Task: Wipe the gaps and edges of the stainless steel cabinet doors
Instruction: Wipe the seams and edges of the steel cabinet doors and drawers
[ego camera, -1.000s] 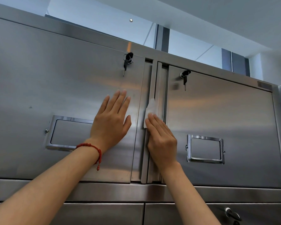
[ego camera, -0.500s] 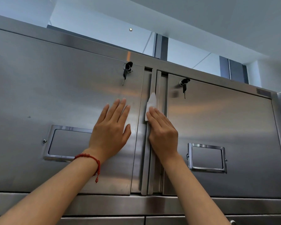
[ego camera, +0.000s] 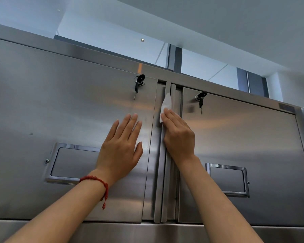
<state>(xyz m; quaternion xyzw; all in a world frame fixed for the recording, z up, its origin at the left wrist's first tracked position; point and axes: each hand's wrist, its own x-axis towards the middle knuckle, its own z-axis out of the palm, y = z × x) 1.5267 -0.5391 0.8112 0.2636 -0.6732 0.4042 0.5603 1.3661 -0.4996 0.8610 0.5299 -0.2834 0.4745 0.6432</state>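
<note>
My right hand [ego camera: 180,135] has slid the wipe [ego camera: 165,106] further up the gap [ego camera: 167,172] between the doors — fingers flat, pinning it near the top. Left hand [ego camera: 121,149] stays splayed, empty, on the left door [ego camera: 68,102] — lower stretch covered.

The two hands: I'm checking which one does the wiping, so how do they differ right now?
The left hand lies flat and bare on the left door; the right hand presses a white wipe into the centre gap. The left wrist wears a red bracelet; the right wears none. Both touch the cabinet.

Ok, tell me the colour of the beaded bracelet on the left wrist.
Red, clearest in the head view: the beaded bracelet.
</note>
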